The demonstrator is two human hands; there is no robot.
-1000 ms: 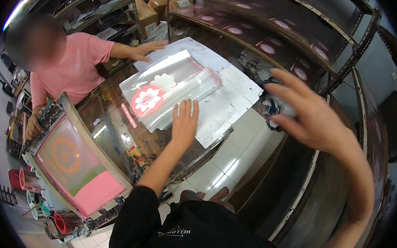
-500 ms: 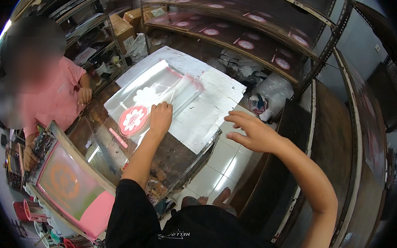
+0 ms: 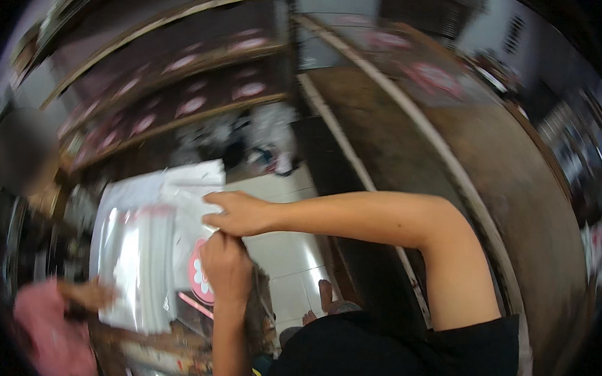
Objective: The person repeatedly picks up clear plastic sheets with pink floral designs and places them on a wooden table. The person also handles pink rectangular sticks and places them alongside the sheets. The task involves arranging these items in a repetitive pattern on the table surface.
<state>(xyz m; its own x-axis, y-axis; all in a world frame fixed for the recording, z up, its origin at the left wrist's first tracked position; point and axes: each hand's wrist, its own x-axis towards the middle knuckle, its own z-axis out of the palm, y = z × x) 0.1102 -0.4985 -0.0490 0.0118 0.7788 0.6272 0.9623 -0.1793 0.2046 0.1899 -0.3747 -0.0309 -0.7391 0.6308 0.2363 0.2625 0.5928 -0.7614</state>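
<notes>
My left hand (image 3: 227, 270) is closed on the edge of a clear plastic sheet. Its print is a pink round shape with a white flower (image 3: 199, 278) and a separate narrow pink bar (image 3: 196, 305). Just above it, my right hand (image 3: 241, 212) reaches in from the right, thumb and fingers apart beside the sheet's edge; blur hides whether they touch it. Left of both hands lies a stack of clear plastic sheets (image 3: 129, 260) on the white-covered table (image 3: 125, 190). A co-worker's blurred hand (image 3: 94, 294) is at the stack's left edge.
Racks (image 3: 198, 123) at the back hold rows of pink round prints. Brown boards with pale edges (image 3: 380, 134) stand along my right, close to my right arm. A dark board edge (image 3: 324, 155) and white floor tiles (image 3: 286, 256) lie between these and the table. Plastic bags (image 3: 271, 131) sit under the rack.
The view has swung right. My left hand has drawn the printed sheet toward the table's right edge, away from the stack. My right hand has come in beside it. The co-worker's hand has reached the stack.
</notes>
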